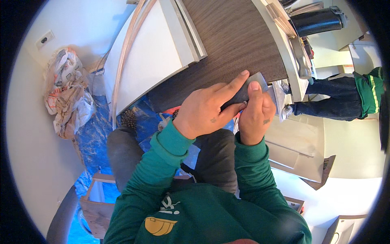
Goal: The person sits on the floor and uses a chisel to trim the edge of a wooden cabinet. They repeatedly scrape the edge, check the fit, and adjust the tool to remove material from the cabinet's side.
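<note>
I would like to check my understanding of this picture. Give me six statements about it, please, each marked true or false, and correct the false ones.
1. The left hand and the right hand both touch a dark flat piece. True.
2. The dark flat piece lies on the floor, away from both hands. False: it is held up between them.
3. Blue sheeting shows at the left. True.
4. The blue sheeting is completely smooth. False: it is wrinkled.
5. The other person, at the right, wears dark trousers. True.
6. The other person is dressed entirely in red. False: the top is green.
</note>
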Motion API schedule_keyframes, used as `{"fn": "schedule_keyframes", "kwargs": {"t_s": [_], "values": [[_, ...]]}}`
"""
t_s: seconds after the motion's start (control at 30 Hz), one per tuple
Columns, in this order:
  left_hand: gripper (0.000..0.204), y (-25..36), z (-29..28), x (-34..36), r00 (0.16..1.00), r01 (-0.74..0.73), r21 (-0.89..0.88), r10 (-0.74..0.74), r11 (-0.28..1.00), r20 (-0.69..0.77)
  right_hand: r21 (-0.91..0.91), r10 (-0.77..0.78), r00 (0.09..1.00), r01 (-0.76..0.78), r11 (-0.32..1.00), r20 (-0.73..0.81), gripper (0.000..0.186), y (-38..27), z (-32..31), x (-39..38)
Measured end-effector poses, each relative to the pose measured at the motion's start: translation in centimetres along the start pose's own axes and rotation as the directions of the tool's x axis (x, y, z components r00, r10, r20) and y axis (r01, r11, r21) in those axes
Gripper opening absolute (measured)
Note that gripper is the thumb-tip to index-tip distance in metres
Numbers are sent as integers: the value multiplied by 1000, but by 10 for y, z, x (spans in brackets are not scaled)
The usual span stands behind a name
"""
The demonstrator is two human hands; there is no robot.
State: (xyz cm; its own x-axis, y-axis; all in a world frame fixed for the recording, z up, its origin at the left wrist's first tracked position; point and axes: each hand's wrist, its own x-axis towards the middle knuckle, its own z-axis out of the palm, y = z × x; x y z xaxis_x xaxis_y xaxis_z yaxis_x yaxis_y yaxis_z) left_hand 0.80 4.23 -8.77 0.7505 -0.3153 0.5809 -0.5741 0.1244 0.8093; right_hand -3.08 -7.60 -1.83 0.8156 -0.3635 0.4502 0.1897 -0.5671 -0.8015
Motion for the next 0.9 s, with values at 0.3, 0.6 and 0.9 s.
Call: {"fn": "schedule_keyframes", "kwargs": {"t_s": [0.3,0.6,0.9], "values": [[77,1,3,0,998,-34,-4,33,999,-59,25,16,1000,-15,1000,-26,47,3,-2,1],[78,1,2,0,999,-8,-12,8,1000,-43,-54,-56,998,54,997,-39,48,1,2,2],[79,4,2,3,1000,7,-31,-8,1000,-28,-46,-83,995,81,996,-59,48,-3,5,3]]}}
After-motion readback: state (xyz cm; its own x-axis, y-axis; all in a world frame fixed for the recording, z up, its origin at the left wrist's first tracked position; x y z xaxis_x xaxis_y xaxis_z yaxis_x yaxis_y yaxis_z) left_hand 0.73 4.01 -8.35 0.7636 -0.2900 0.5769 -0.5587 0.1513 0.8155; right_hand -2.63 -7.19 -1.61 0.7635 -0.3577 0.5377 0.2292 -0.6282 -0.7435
